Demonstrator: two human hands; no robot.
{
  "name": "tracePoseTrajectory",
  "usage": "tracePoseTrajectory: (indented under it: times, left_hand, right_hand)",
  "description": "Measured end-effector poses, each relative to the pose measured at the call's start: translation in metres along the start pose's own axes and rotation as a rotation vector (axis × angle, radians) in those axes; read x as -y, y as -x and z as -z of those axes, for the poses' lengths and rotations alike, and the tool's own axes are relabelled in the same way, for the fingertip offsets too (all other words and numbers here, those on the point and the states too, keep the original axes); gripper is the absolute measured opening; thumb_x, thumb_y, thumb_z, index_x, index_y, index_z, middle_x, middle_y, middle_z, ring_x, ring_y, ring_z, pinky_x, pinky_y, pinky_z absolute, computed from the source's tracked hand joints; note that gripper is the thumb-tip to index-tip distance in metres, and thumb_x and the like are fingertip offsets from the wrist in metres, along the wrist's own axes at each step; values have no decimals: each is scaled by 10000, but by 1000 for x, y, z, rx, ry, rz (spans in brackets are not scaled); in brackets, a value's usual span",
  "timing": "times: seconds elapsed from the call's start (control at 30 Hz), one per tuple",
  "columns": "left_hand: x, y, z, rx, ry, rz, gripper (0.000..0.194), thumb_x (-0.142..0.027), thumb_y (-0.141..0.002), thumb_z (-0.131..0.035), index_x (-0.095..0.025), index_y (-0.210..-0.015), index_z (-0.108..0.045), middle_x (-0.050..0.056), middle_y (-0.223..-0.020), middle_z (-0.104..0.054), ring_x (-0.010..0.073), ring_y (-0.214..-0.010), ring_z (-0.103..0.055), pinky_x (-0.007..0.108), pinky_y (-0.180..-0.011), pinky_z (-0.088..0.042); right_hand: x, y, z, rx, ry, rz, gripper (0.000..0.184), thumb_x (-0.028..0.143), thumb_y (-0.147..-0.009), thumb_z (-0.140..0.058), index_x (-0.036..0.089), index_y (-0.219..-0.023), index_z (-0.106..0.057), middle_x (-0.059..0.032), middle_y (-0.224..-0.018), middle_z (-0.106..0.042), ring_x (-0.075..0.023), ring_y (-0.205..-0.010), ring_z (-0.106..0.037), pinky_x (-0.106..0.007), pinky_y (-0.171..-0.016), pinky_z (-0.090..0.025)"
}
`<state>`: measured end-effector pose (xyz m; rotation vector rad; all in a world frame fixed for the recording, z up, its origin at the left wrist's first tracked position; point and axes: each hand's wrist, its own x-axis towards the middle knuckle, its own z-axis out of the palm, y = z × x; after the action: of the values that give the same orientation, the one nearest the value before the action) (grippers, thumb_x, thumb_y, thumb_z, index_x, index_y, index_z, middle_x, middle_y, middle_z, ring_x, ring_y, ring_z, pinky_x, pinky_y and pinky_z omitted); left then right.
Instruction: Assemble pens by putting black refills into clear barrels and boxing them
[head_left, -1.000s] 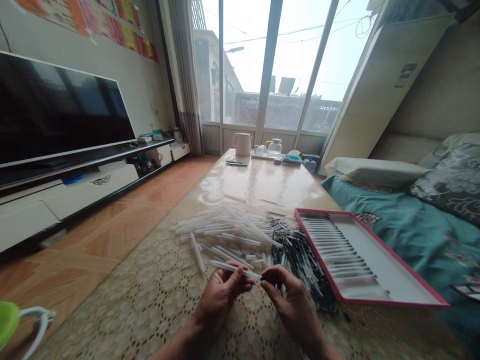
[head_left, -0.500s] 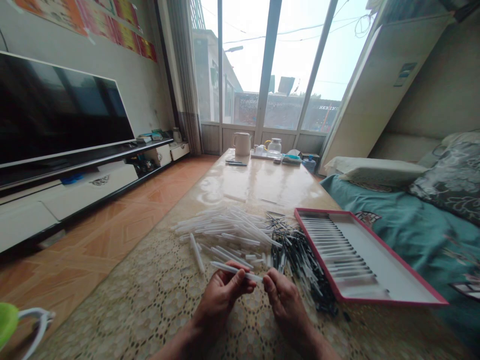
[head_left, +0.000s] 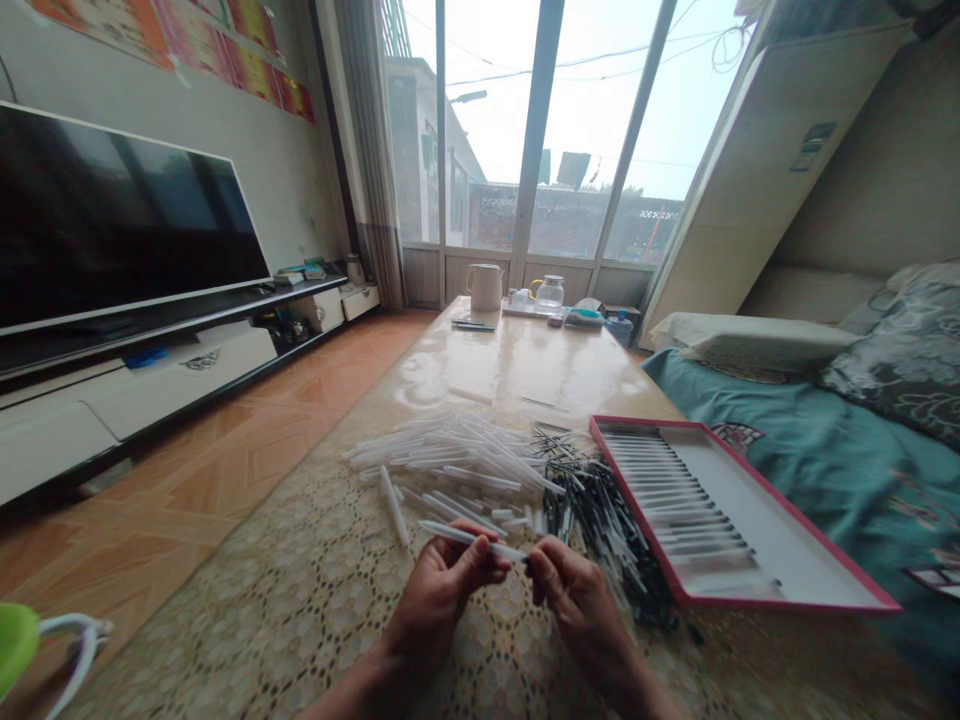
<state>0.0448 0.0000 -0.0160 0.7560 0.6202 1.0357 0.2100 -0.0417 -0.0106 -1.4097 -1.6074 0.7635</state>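
Note:
A white pen [head_left: 469,538] lies slanted across my left hand [head_left: 444,582], pinched between thumb and fingers, its pointed end to the left. My right hand [head_left: 570,590] closes on the pen's other end, where a bit of dark shows at the fingertips. Beyond my hands spreads a pile of white pen barrels [head_left: 450,445], with several short white pieces at its near side. Right of it lies a heap of black-and-clear pen parts [head_left: 600,520]. Farther right, a red-rimmed box lid [head_left: 787,520] holds a row of white pens with dark ends [head_left: 675,490].
At the table's far end stand a beige pitcher [head_left: 485,288], a glass jug [head_left: 550,294] and a blue-green packet [head_left: 583,318]. A patterned cloth [head_left: 285,570] covers the table [head_left: 517,365]. On the right is a teal-covered sofa [head_left: 825,440]; a green-and-white object [head_left: 19,640] sits lower left.
The fingers of my right hand have curled in and shifted their grip at the pen's right end. My left hand holds the pen almost still.

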Motion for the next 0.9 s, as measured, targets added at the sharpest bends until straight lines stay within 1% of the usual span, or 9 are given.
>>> tracePoseTrajectory:
  times: [0.17,0.3,0.53,0.7,0.9]
  left_hand:
    - [0,1,1,7,-8,8,178,-270,-729,-720,-128,-813,-654,64,-670,-723,136,-628,-668,235,-646,-509]
    - [-1,0,0,-8,9,26,205,-280,-699,-745,-124,-796,-655,68,-651,-721,136,-608,-666,231,-633,-512]
    - [-2,0,-2,-102,68,61,225,-273,-643,-786,-119,-753,-663,36,-623,-696,120,-589,-656,209,-612,-520]
    - [-1,-1,-1,-119,81,59,229,-270,-636,-790,-115,-754,-671,31,-642,-688,114,-594,-653,205,-618,-526]
    - [0,-1,0,-118,70,58,221,-269,-640,-787,-119,-757,-675,31,-651,-688,123,-608,-658,212,-622,-532]
  right_hand:
    - [5,1,2,-16,-4,-11,395,438,-904,-425,172,-642,-556,-1,-593,-571,-116,-562,-526,-194,-541,-368]
    - [10,2,2,-51,0,4,338,389,-896,-459,174,-663,-576,0,-613,-598,-122,-590,-552,-201,-579,-387]
    - [6,5,-2,-137,64,97,108,277,-844,-546,187,-797,-584,-5,-722,-625,-148,-687,-586,-222,-639,-421]
    - [5,4,-2,-176,150,125,95,261,-859,-518,195,-820,-575,-7,-743,-629,-157,-711,-587,-239,-661,-419]
    - [7,4,1,-152,168,123,85,255,-858,-517,199,-828,-574,-3,-742,-638,-156,-702,-600,-243,-668,-427]
